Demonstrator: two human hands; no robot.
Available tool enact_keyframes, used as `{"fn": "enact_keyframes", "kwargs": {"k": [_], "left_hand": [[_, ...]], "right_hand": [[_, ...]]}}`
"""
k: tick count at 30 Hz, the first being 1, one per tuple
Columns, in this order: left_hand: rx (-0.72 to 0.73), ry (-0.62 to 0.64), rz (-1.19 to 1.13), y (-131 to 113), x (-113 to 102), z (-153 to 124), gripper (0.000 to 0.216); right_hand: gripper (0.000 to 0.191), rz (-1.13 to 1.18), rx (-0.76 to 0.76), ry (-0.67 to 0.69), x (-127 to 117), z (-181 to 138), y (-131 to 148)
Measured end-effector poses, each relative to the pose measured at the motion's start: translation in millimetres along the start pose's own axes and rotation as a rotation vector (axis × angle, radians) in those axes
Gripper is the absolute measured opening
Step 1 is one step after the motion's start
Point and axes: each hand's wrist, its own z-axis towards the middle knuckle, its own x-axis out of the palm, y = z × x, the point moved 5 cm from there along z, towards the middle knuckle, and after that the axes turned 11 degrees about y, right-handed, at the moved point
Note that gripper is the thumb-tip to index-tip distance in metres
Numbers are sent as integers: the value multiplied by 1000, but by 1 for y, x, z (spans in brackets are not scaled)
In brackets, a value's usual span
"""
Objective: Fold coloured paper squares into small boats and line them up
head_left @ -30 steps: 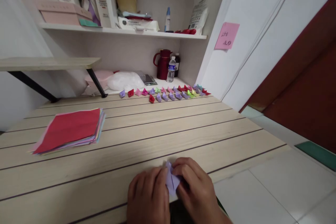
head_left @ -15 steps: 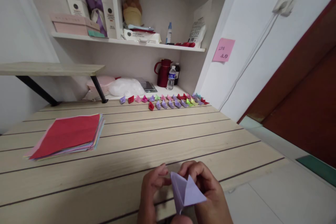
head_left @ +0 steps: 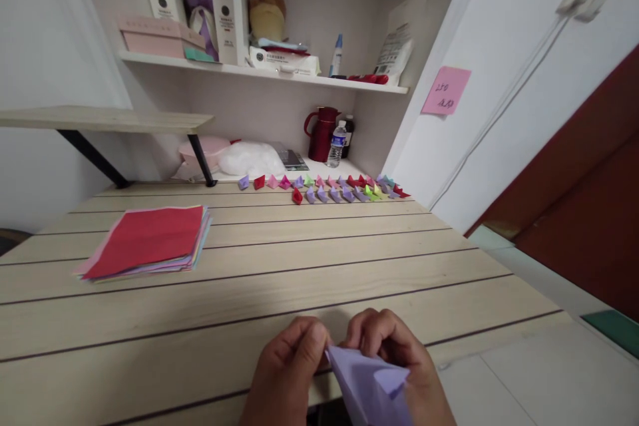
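Both my hands hold a folded lilac paper piece (head_left: 372,386) at the near edge of the wooden table (head_left: 279,266). My left hand (head_left: 284,373) pinches its left corner with thumb and fingers closed. My right hand (head_left: 399,359) grips its right side from behind, fingers curled. The paper is lifted above the table and opens toward me. A stack of coloured paper sheets (head_left: 147,243), red on top, lies at the left. Two rows of small folded paper boats (head_left: 324,190) in several colours stand at the far edge.
Behind the boats stand a dark red jug (head_left: 319,133) and a water bottle (head_left: 338,144). A white bag (head_left: 249,158) and pink bowl (head_left: 204,150) sit under a side shelf (head_left: 100,120). Upper shelf holds bottles and boxes. A pink note (head_left: 445,90) sticks on the right wall.
My hands lifted the lilac paper off the table and opened it out wider toward me. The view shifted slightly to the left and upward.
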Motion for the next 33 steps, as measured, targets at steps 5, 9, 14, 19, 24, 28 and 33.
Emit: {"fn": "enact_keyframes", "kwargs": {"k": [5,9,14,19,24,28,33], "left_hand": [[-22,-61,44,7,-5,2,35],[-6,-192,56,5,-6,-4,49],[223,-527,333,-11,-27,-23,50],[730,-668,977,-22,-36,-42,34],[694,-474,1321,-5,-30,-31,22],[733,-484,1423,-5,-24,-32,13],[799,-436,1387,-9,-19,-33,16]], "right_hand": [[30,-72,-37,50,0,3,3],[22,-167,-39,43,-1,4,2],[12,-619,-180,-38,-5,12,12],[12,-767,-120,-59,-7,21,7],[14,-762,-87,-29,-3,17,1],[15,-779,-81,9,0,14,-2],[17,-805,-91,49,1,14,-2]]}}
